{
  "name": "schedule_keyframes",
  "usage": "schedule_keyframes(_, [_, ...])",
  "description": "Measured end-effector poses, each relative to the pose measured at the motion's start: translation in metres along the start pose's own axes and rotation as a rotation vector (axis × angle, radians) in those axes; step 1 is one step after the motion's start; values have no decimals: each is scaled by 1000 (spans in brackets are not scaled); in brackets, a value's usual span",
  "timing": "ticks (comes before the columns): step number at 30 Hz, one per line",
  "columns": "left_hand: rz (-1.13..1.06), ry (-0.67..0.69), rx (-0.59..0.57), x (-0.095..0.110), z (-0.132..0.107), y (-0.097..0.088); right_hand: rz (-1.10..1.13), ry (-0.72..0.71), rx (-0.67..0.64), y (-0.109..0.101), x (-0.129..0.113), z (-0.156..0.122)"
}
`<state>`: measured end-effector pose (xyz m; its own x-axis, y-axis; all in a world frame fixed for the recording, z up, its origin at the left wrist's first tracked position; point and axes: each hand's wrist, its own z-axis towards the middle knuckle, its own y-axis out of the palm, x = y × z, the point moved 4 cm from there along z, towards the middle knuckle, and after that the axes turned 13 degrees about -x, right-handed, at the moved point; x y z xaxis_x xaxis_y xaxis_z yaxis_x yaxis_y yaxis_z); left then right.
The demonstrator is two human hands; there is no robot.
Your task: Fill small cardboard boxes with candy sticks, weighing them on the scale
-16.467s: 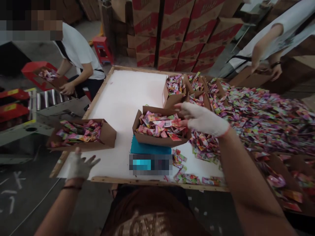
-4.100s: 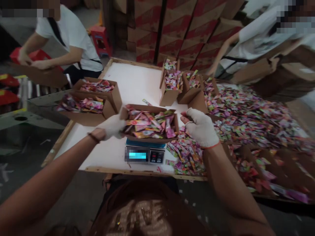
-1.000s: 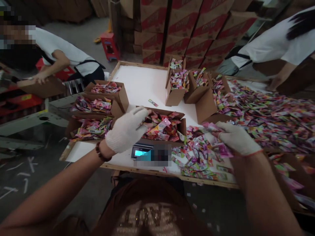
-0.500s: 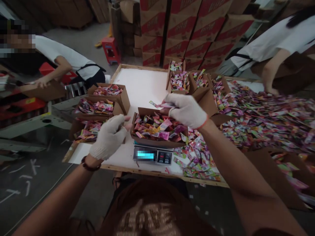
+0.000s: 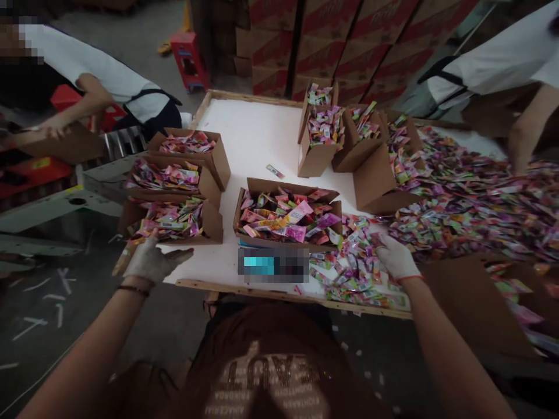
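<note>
A cardboard box [image 5: 288,240] filled with colourful candy sachets sits on a digital scale [image 5: 301,266] in the middle of the white table [image 5: 253,134]. My left hand [image 5: 152,259], in a white glove, is open, thumb and fingers apart, at the front of a filled box [image 5: 212,224] on the left. My right hand [image 5: 396,257], also gloved, reaches down to the loose sachets [image 5: 356,259] right of the scale. Its fingertips are blurred among them, so whether it grips any is unclear. A single sachet [image 5: 275,171] lies behind the middle box.
Two more filled boxes [image 5: 212,174] stand at the left. Several filled boxes [image 5: 317,160] stand at the back right, beside a large sachet heap [image 5: 471,203]. Co-workers bend over at left [image 5: 109,70] and right [image 5: 484,70]. A wooden rim [image 5: 262,291] edges the table.
My right hand has moved from above the middle box to the loose sachets at right, leaving one sachet behind that box. My left hand has moved left and spread open.
</note>
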<state>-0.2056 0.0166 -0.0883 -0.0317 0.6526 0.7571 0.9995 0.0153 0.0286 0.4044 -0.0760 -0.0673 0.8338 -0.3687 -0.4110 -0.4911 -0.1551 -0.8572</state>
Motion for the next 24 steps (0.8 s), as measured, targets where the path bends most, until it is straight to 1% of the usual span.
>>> schedule_keyframes(1, [-61,14,14,3,13,-1,-3,14,-19,3,3,-3])
schedule_keyframes(3, [-162,23,29,9,37,1,-16,38,-60,-1,-2,-9])
schedule_keyframes(5, [-197,34,30,14,55,4,-17,23,-54,-18,-23,-13])
schedule_keyframes(6, [-190,44,28,17,63,5,-2,-16,-26,-30,-41,-15])
schedule_keyframes(7, [-184,58,18,20,70,6,21,-84,-1,-42,-64,-15])
schedule_keyframes(9, [-161,90,-3,28,81,8,84,-281,40,-63,-122,-15])
schedule_keyframes(11, [-128,108,-40,38,89,10,139,-514,20,-73,-186,-14])
schedule_keyframes(13, [-147,102,-71,47,92,15,186,-693,-57,-68,-243,-9])
schedule_keyframes(14, [-179,86,-91,49,91,18,199,-748,-103,-62,-265,-6])
schedule_keyframes(15, [-216,60,-110,50,88,21,192,-783,-162,-54,-282,-1])
schedule_keyframes(16, [-251,28,-127,49,82,25,171,-800,-208,-46,-294,3])
schedule_keyframes(18, [-289,-52,-164,39,66,33,141,-804,-253,-35,-304,12])
schedule_keyframes(19, [-284,-102,-169,31,57,37,178,-803,-231,-35,-303,15])
schedule_keyframes(20, [-266,-150,-170,21,47,40,265,-797,-178,-38,-297,17])
schedule_keyframes(22, [-212,-212,-144,0,27,43,546,-733,-25,-53,-272,17])
schedule_keyframes(24, [-167,-214,-95,-18,11,44,782,-619,161,-70,-235,12])
